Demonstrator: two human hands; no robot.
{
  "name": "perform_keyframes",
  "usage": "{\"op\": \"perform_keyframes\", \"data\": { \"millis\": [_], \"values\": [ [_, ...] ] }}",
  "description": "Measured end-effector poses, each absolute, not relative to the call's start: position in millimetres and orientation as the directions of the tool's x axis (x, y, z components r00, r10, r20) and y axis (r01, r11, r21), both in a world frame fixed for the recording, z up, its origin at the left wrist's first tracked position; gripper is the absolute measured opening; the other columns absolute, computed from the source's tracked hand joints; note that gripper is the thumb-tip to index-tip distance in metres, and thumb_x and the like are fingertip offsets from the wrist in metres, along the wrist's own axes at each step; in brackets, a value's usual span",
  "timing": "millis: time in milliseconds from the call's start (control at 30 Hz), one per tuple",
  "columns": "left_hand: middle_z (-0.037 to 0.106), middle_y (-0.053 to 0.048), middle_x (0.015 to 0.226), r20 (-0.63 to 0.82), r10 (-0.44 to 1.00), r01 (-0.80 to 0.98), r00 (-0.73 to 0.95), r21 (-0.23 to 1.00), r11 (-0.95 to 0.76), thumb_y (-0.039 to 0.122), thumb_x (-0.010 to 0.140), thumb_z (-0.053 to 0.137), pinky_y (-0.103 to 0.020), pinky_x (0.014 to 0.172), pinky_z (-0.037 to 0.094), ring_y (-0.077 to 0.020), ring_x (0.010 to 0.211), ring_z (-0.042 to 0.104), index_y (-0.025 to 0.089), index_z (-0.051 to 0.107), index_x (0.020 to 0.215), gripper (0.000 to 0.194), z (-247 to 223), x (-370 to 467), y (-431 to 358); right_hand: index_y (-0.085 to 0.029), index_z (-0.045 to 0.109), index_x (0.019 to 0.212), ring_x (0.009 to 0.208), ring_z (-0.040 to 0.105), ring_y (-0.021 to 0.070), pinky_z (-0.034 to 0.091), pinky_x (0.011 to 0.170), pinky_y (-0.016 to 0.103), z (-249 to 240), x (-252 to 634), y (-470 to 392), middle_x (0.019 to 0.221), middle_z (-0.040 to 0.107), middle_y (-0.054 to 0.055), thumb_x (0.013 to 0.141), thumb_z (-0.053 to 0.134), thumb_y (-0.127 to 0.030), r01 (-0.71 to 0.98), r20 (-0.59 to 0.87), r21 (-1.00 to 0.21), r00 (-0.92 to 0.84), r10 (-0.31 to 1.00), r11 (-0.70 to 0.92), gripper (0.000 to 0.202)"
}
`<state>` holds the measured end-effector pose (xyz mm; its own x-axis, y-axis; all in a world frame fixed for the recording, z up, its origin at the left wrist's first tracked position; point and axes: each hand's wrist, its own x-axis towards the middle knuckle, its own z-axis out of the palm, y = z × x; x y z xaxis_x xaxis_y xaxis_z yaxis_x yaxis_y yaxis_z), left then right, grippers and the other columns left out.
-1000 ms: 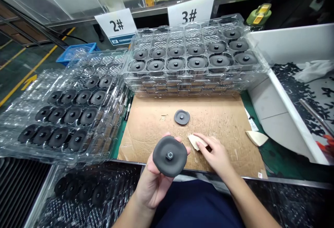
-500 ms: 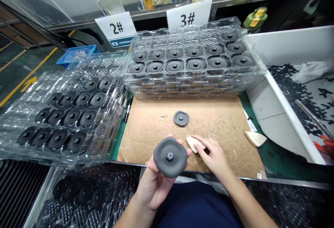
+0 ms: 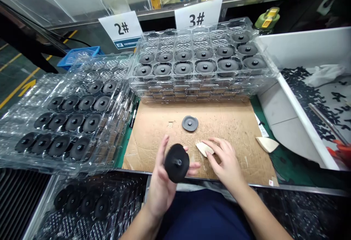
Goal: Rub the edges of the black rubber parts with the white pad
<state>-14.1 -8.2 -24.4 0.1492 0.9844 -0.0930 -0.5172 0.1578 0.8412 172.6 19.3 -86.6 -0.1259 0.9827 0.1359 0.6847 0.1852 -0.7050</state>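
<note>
My left hand (image 3: pixel 161 181) grips a black round disc (image 3: pixel 177 163) with a small hex-shaped centre, held tilted above the near edge of the cardboard. Its fingers sit behind and around the rim. On the cardboard, my right hand (image 3: pixel 225 159) rests with its fingers apart, thumb and fingertips at the edges of a cream wedge-shaped piece (image 3: pixel 203 148). Whether the fingertips still press on that piece is hard to see. Beyond both hands, a second black disc (image 3: pixel 190 123) lies flat. Another cream wedge-shaped piece (image 3: pixel 267 144) lies by the cardboard's right edge.
Stacked clear plastic trays (image 3: pixel 192 82) with black discs stand behind the cardboard (image 3: pixel 153 123). More such trays (image 3: pixel 95 148) lie at left and below. A white bin (image 3: pixel 290 112) at right contains small black parts and an orange-handled tool (image 3: pixel 342 148). A marker (image 3: pixel 134 115) lies at left.
My left hand has turned the disc so that it tilts sideways, and its fingers have spread. My right hand's fingers have loosened around the cream piece. A dark figure has appeared at far left.
</note>
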Motion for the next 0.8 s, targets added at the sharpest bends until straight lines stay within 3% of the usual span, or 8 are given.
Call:
{"op": "perform_keyframes", "data": {
  "millis": [33,100,167,267,467,600,800],
  "values": [
    [0.052,-0.002,0.123,0.087,0.988,-0.317,0.128,0.947,-0.042,0.041,0.078,0.054,-0.042,0.086,0.047,-0.0224,0.098,0.061,0.047,0.024,0.13,0.06,-29,-15,-8,-0.023,0.059,0.11,0.103,0.046,0.0247,0.037,0.089,0.044,-83,173,19,0.108,0.055,0.008,0.082,0.048,-0.021,0.664,0.134,-0.725,-0.124,0.983,0.183,0.03],
    [0.05,-0.004,0.123,0.378,0.9,0.051,0.215,0.916,-0.397,0.02,0.066,0.07,-0.045,0.091,0.041,-0.0234,0.105,0.055,0.047,0.008,0.134,0.096,-35,-16,-6,-0.023,0.06,0.108,0.098,0.05,0.0219,0.04,0.086,0.041,-74,173,17,0.103,0.059,0.006,0.083,0.048,-0.021,0.62,0.123,-0.766,-0.119,0.985,0.17,0.027],
    [0.05,-0.006,0.119,0.427,0.85,0.222,0.309,0.837,-0.501,0.007,0.06,0.071,-0.045,0.092,0.039,-0.0231,0.109,0.05,0.042,-0.007,0.135,0.113,-38,-16,-4,-0.024,0.06,0.106,0.091,0.053,0.0191,0.044,0.082,0.037,-64,173,15,0.097,0.061,0.005,0.084,0.049,-0.021,0.576,0.105,-0.804,-0.109,0.988,0.149,0.025],
    [0.05,-0.006,0.117,0.324,0.896,0.271,0.304,0.872,-0.408,0.004,0.064,0.066,-0.047,0.093,0.037,-0.022,0.109,0.049,0.042,-0.014,0.133,0.113,-35,-14,-4,-0.024,0.059,0.106,0.08,0.057,0.015,0.048,0.076,0.031,-48,173,12,0.09,0.063,0.003,0.084,0.05,-0.02,0.496,0.061,-0.862,-0.106,0.992,0.106,0.024],
    [0.05,-0.007,0.118,0.264,0.915,0.206,0.307,0.92,-0.334,0.003,0.062,0.068,-0.047,0.094,0.034,-0.0245,0.109,0.048,0.041,-0.009,0.135,0.112,-31,-15,-9,-0.023,0.063,0.1,0.085,0.058,0.0156,0.049,0.078,0.032,-27,170,9,0.097,0.063,0.004,0.079,0.059,-0.025,0.103,-0.101,-0.991,-0.199,0.975,-0.081,0.021],
    [0.052,-0.007,0.115,0.206,0.938,0.146,0.279,0.956,-0.254,0.012,0.065,0.068,-0.043,0.094,0.034,-0.0233,0.105,0.05,0.036,-0.006,0.137,0.106,-30,-18,-12,-0.027,0.063,0.1,0.077,0.057,0.013,0.047,0.074,0.029,-9,168,15,0.084,0.065,0.0,0.078,0.061,-0.022,0.081,-0.157,-0.987,-0.394,0.906,-0.136,0.023],
    [0.054,-0.009,0.111,-0.043,0.931,0.031,0.363,0.999,0.034,0.039,0.068,0.066,-0.044,0.094,0.034,-0.0254,0.101,0.053,0.031,-0.005,0.137,0.1,-24,-21,-16,-0.023,0.067,0.095,0.067,0.056,0.0099,0.046,0.063,0.022,7,166,26,0.072,0.063,-0.002,0.072,0.066,-0.02,0.029,-0.286,-0.934,-0.659,0.695,-0.357,0.022]
  ]
}}
